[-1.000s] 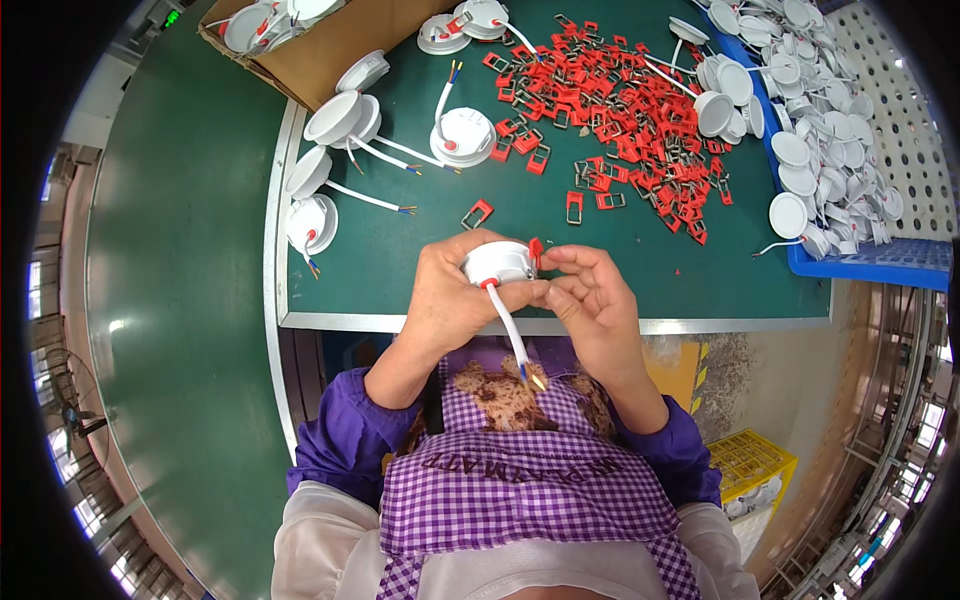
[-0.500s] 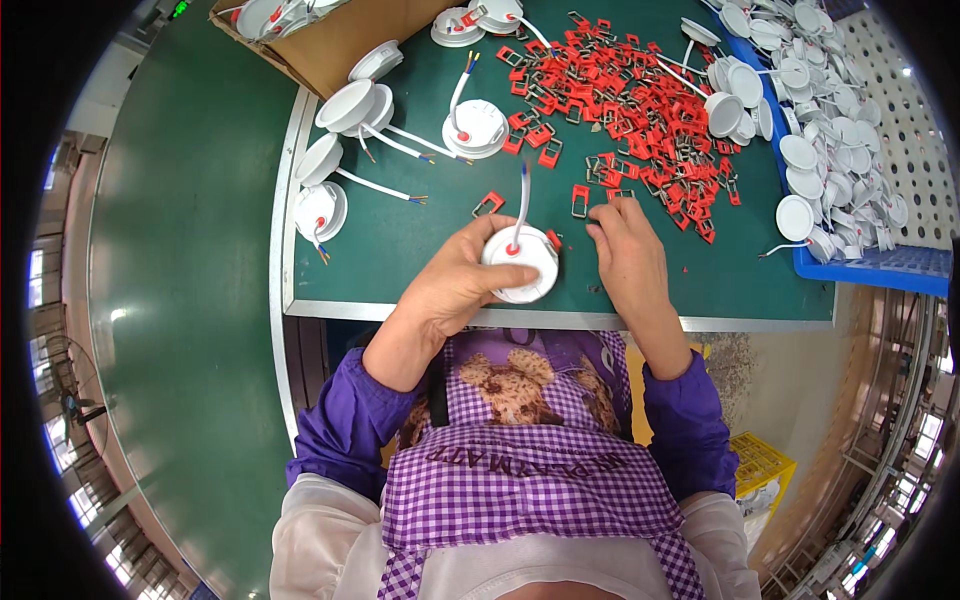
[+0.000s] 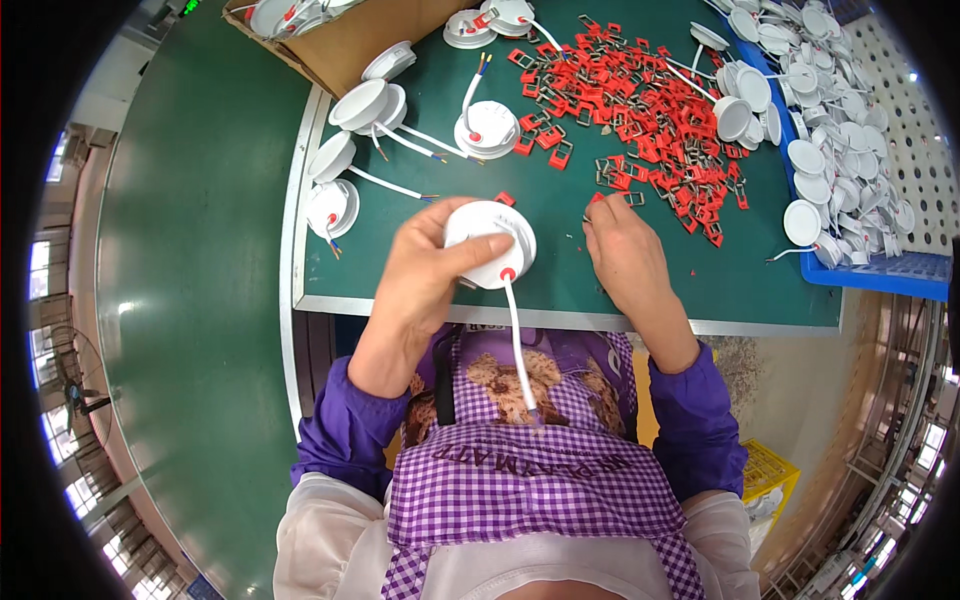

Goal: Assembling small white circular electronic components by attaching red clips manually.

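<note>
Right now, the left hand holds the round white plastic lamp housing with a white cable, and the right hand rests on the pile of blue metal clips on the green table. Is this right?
Not quite: the clips are red, not blue, as the head view shows. The left hand holds the round white plastic lamp housing with its white cable, and the right hand rests at the pile's edge on the green table.

An assembly workshop: green workbench heaped with red clips and white lamp housings.
</note>
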{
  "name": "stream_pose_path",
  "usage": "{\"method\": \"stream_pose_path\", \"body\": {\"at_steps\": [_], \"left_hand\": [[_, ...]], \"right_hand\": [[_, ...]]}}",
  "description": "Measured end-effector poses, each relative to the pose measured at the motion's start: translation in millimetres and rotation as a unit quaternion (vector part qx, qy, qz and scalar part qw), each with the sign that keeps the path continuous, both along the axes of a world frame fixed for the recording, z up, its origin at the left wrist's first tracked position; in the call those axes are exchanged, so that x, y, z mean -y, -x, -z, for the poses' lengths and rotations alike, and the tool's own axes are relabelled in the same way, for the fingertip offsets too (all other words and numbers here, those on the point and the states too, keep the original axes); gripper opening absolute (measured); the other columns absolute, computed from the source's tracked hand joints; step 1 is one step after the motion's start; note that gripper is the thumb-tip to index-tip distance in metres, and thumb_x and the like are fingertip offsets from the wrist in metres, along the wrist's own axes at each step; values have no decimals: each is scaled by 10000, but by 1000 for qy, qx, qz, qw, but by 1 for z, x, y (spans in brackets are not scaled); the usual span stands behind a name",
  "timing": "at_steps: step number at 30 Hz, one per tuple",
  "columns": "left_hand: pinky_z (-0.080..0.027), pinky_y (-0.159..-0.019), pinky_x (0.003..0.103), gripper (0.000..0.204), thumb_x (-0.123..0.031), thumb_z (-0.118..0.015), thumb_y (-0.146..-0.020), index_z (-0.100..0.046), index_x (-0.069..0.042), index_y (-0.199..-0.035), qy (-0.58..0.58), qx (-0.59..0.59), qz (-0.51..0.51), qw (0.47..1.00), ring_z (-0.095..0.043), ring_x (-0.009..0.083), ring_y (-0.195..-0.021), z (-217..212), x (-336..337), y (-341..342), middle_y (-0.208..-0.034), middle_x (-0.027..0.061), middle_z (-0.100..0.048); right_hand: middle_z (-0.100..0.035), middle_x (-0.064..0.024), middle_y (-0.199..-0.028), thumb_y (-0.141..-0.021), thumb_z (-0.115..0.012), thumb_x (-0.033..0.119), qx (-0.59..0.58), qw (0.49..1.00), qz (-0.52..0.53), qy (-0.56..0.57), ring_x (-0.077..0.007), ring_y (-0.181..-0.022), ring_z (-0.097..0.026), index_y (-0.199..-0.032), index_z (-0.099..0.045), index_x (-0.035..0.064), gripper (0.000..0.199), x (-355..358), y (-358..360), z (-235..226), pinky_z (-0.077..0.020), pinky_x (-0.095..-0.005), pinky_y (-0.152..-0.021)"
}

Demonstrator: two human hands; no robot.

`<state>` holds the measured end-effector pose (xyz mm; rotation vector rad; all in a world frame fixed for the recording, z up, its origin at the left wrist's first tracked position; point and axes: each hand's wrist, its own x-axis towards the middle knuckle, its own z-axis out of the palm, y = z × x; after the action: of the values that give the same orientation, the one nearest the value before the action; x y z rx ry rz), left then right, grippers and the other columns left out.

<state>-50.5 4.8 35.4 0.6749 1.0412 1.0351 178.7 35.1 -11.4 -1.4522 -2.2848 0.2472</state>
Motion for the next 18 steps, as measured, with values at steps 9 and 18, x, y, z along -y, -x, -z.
{"method": "stream_pose_path", "body": {"at_steps": [9,18], "left_hand": [[-571,-837,451,415,-82,-715,-839,-503,-23,-1191,105,112,18,988,-665,223,-940,17,10,-26,-1061,97,-641],[-518,-763,246,357,-73,-735,-821,-561,-10,-1126,-124,-127,16,984,-623,103,-874,30,10,-36,-958,45,-647]], "right_hand": [[-637,-142,-830,-807,-642,36,-250,950,70,175,-252,-706,-660,-933,-569,-8,153,9,11,-29,-528,-334,-625],[-667,-132,-865,-832,-635,16,-298,944,5,142,-233,-733,-668,-947,-654,-19,121,27,18,-48,-518,-310,-637]]}}
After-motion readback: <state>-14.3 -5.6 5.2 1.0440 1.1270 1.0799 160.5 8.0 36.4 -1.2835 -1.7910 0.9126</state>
